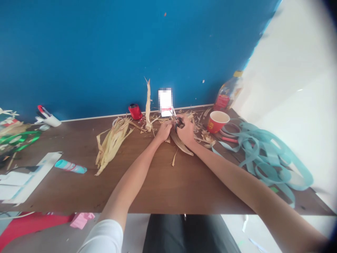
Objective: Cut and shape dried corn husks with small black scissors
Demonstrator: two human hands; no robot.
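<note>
My right hand (186,130) is closed around the dark handles of a pair of scissors (174,116), whose blades point up and toward the wall. Close beside it, my left hand (164,131) pinches a dried corn husk (181,144) near the blades. That brown husk curves down below both hands toward the table. Where the blades meet the husk is hidden by my fingers. To the left lies a bundle of pale corn husks (113,142). One tall husk piece (148,105) stands upright behind my left hand.
Husk scraps lie around my hands. A lit phone (165,100) leans on the blue wall. At right are a red paper cup (217,121), a bottle (226,93) and tangled teal ribbon (273,154). A red roll (135,111) and blue tube (70,166) are left.
</note>
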